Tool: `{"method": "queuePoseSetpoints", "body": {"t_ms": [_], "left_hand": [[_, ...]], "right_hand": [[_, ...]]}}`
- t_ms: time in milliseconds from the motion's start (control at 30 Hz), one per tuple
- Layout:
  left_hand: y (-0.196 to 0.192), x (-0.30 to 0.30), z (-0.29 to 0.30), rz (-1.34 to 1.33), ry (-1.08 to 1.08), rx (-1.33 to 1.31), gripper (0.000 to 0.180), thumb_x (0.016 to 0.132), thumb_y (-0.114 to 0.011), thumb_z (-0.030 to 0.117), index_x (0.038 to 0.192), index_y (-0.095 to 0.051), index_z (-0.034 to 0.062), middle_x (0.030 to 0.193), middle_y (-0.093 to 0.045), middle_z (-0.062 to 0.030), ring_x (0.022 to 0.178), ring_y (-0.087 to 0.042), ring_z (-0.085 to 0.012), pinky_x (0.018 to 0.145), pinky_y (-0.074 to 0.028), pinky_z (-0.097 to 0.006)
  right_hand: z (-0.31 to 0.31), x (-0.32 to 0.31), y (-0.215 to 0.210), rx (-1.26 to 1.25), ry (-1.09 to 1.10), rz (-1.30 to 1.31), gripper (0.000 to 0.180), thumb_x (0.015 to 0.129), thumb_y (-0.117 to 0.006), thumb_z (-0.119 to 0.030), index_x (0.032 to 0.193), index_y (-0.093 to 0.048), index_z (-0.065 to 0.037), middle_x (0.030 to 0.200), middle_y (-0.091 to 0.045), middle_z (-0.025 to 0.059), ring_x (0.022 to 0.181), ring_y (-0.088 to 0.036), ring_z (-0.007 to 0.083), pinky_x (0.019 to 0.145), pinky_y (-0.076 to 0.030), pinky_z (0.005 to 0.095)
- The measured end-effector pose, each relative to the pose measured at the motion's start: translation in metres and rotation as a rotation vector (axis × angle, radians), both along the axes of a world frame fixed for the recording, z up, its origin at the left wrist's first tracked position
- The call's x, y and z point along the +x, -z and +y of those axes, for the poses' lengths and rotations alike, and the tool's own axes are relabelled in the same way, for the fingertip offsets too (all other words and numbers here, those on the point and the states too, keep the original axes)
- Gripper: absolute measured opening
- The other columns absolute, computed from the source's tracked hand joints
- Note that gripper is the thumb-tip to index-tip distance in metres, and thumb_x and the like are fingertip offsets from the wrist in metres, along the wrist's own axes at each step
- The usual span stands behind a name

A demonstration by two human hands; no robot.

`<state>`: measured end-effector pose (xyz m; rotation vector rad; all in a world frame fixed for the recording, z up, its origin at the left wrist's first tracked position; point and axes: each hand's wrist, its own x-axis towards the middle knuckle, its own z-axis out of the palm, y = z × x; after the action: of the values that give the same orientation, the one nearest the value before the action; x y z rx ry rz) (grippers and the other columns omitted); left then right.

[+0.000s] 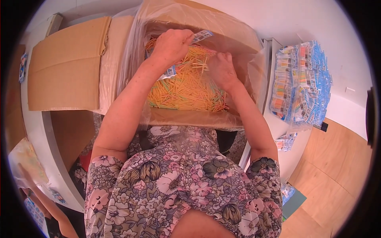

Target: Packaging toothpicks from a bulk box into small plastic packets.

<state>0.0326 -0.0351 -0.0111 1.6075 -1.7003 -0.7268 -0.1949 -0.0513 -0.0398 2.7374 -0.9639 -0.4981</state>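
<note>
Sticks: thin yellow-orange wooden sticks point(186, 89) piled in plastic-lined cardboard box point(238, 37), 12 o'clock
Left hand point(171, 45): gripping blue-white plastic packet point(200, 36), ready for filling I guess
Right hand point(222, 70): closed on some sticks

One head cam, fisheye, looks steeply down from above the person's chest, close on a plastic-lined cardboard box point(222, 35) straight ahead; white table point(278, 131) at right, rim edges bend.

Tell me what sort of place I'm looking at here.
Likely a small packing workshop: a plastic-lined cardboard box full of thin coloured sticks, and stacked filled packets on the white table.
</note>
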Motion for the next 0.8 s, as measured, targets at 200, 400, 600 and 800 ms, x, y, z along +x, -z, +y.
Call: {"method": "queuePoseSetpoints", "body": {"t_ms": [200, 400, 600, 800], "left_hand": [[-0.003, 0.0, 0.0, 0.092, -0.033, -0.02, 0.018, 0.086, -0.052, 0.02, 0.084, -0.06, 0.0038, 0.077, -0.06, -0.0201, 0.077, -0.057, -0.0407, 0.065, -0.045, -0.048], [0.009, -0.001, -0.001, 0.168, -0.034, -0.137, 0.017, 0.088, -0.054, 0.017, 0.085, -0.056, 0.0001, 0.065, -0.048, -0.0194, 0.055, -0.04, -0.0303, 0.053, -0.038, -0.036], [0.007, -0.002, -0.003, 0.199, -0.027, -0.125, 0.017, 0.088, -0.053, 0.016, 0.086, -0.057, 0.0003, 0.064, -0.048, -0.0191, 0.054, -0.04, -0.0285, 0.053, -0.039, -0.036], [0.008, 0.001, -0.004, 0.18, -0.021, -0.104, 0.017, 0.088, -0.054, 0.016, 0.087, -0.057, -0.0003, 0.065, -0.048, -0.019, 0.054, -0.038, -0.0275, 0.053, -0.038, -0.035]], "right_hand": [[0.002, -0.015, 0.004, 0.531, 0.682, -0.671, 0.016, 0.083, -0.051, -0.013, 0.094, -0.06, -0.006, 0.079, -0.061, 0.0081, 0.08, -0.058, 0.0263, 0.073, -0.042, 0.0407], [-0.024, 0.003, 0.015, 1.167, 1.383, -1.305, 0.018, 0.089, -0.05, -0.015, 0.101, -0.054, -0.003, 0.08, -0.06, 0.0102, 0.066, -0.061, 0.0227, 0.053, -0.051, 0.0363], [-0.035, 0.023, 0.039, 1.281, 1.464, -1.697, 0.016, 0.089, -0.054, -0.015, 0.097, -0.052, -0.002, 0.071, -0.054, 0.008, 0.06, -0.055, 0.02, 0.051, -0.05, 0.0339], [-0.029, 0.021, 0.032, 1.274, 1.462, -1.539, 0.017, 0.089, -0.06, -0.02, 0.086, -0.051, -0.006, 0.061, -0.046, 0.0021, 0.048, -0.042, 0.0133, 0.042, -0.034, 0.0273]]}}
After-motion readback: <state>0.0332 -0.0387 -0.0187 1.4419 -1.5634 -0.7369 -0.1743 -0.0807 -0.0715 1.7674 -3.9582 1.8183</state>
